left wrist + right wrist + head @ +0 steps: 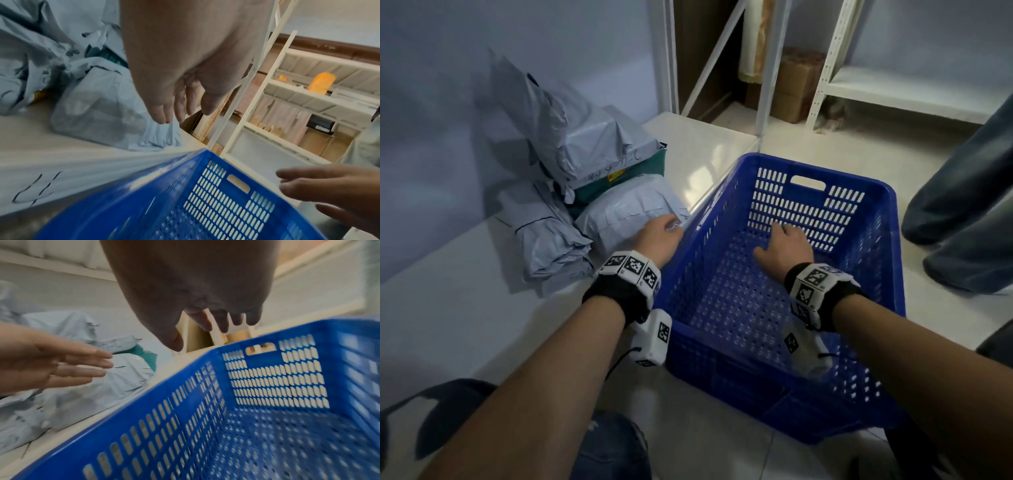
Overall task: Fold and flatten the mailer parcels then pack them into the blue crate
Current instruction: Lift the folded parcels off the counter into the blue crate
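Both forearms lead; left hand [659, 236] and right hand [787, 245] are empty, fingers loose. I'd grip nearest grey parcel [626, 212] squarely, beside empty blue crate [887, 240].

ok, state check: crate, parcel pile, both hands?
blue crate: empty, upright on floor
grey mailer parcels: stacked left of crate, none packed
left hand: open, reaching to nearest parcel, no grip
right hand: open, above crate interior, holds nothing

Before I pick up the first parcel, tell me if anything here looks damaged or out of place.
The grey mailers are piled loosely against the wall, crumpled, with ragged torn edges. One green parcel is wedged among them, the odd colour out. The blue crate looks intact and holds no parcels. Both the left hand and right hand are open.
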The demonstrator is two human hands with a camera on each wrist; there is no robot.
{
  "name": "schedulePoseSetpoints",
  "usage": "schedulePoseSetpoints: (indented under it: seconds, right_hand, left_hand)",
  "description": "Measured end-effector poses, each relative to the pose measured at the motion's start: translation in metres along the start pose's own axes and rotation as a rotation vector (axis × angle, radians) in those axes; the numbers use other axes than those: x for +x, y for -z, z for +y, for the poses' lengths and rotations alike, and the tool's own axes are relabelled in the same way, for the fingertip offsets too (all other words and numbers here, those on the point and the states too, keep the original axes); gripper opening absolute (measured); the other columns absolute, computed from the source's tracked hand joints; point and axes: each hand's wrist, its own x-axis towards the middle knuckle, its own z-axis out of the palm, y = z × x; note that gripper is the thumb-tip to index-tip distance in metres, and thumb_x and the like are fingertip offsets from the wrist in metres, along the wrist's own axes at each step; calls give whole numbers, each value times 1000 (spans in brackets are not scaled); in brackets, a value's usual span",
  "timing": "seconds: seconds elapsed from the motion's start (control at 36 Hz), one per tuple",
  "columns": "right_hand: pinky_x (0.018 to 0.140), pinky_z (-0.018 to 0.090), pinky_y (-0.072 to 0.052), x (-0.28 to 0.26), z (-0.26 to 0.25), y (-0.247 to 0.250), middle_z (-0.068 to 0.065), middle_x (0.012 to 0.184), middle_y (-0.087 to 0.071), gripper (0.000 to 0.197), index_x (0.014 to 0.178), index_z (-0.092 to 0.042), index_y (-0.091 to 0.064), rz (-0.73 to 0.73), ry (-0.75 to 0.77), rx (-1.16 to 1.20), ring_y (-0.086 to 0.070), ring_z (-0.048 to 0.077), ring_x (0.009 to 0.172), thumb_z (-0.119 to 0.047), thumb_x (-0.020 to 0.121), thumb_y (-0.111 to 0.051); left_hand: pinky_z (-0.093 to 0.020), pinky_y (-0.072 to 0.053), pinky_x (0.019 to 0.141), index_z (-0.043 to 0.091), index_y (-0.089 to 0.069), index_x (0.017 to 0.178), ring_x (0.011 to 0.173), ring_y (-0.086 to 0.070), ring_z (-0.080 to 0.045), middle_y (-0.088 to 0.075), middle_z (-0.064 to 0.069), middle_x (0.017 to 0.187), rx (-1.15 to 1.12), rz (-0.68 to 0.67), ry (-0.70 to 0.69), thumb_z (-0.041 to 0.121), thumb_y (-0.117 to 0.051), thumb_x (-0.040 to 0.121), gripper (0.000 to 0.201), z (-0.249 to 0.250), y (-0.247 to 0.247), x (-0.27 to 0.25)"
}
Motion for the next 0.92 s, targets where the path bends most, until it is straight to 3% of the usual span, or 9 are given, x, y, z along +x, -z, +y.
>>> schedulePoseSetpoints:
  seconds: [0.14, 0.25, 0.33, 0.44, 0.53, 0.61, 0.72, 0.86, 0.92]
  right_hand:
    - [109, 41, -34, 7, -39, 20, 14, 133, -47, 50, 133, -7, -41, 66, 235, 24, -41, 31, 126, -32, 91, -52]
    - [115, 38, -27, 10, -67, 39, 12, 152, -31, 66, 148, -7, -25, -14, 396, -33, -29, 28, 140, -35, 95, -52]
    - [112, 38, -31, 14, -84, 51, 14, 148, -36, 60, 144, -5, -31, -44, 490, -65, -35, 30, 137, -34, 96, -52]
    - [113, 37, -31, 23, -101, 59, 11, 154, -31, 63, 149, -8, -27, -58, 576, -69, -34, 28, 138, -39, 98, -47]
    - [114, 32, -24, 32, -111, 66, 7, 158, -25, 66, 153, -12, -20, -77, 626, -95, -29, 23, 142, -42, 99, -44]
    - [112, 30, -26, 39, -120, 77, 6, 158, -25, 65, 153, -14, -20, -60, 628, -113, -33, 22, 140, -43, 99, -43]
    - [109, 30, -30, 47, -130, 92, 6, 157, -28, 64, 153, -14, -22, -11, 634, -95, -39, 23, 136, -43, 99, -43]
    - [111, 31, -29, 52, -142, 101, 4, 157, -28, 63, 153, -18, -21, -4, 652, -115, -33, 22, 140, -44, 99, -42]
    - [111, 31, -30, 54, -149, 102, 4, 157, -28, 63, 153, -18, -21, 6, 651, -107, -34, 22, 140, -44, 99, -42]
  left_hand:
    - [-30, -37, 108, 10, -49, 138, 128, -48, -24, -51, -8, 142, -19, 119, -56, 20, -46, 99, 41, 14, 28, 0]
    - [-30, -35, 109, 12, -50, 138, 128, -48, -22, -52, -5, 141, -48, 185, -74, 22, -46, 99, 40, 23, 57, 0]
    - [-34, -37, 109, 10, -55, 133, 126, -50, -23, -55, -7, 136, -85, 225, -89, 23, -47, 98, 38, 29, 74, -3]
    - [-32, -45, 93, 8, -64, 114, 104, -58, -21, -65, -7, 112, -201, 300, -118, 23, -46, 97, 28, 32, 91, -3]
    - [-29, -38, 74, 7, -57, 86, 78, -46, -13, -52, -5, 83, -306, 319, -124, 25, -43, 97, 25, 26, 96, -1]
    - [-30, -36, 71, 13, -53, 81, 76, -43, -13, -48, -5, 82, -367, 330, -89, 27, -43, 96, 24, 22, 102, 5]
    - [-41, -49, 75, 19, -58, 63, 75, -55, -24, -58, -8, 73, -536, 388, 39, 34, -51, 85, 27, 18, 113, 12]
    - [-36, -53, 77, 3, -64, 83, 84, -62, -30, -64, -18, 90, -637, 485, 184, 24, -49, 87, 26, 8, 131, 23]
    - [-49, -49, 95, -6, -61, 103, 105, -58, -40, -60, -29, 112, -559, 551, 219, 32, -49, 78, 47, -6, 135, 33]
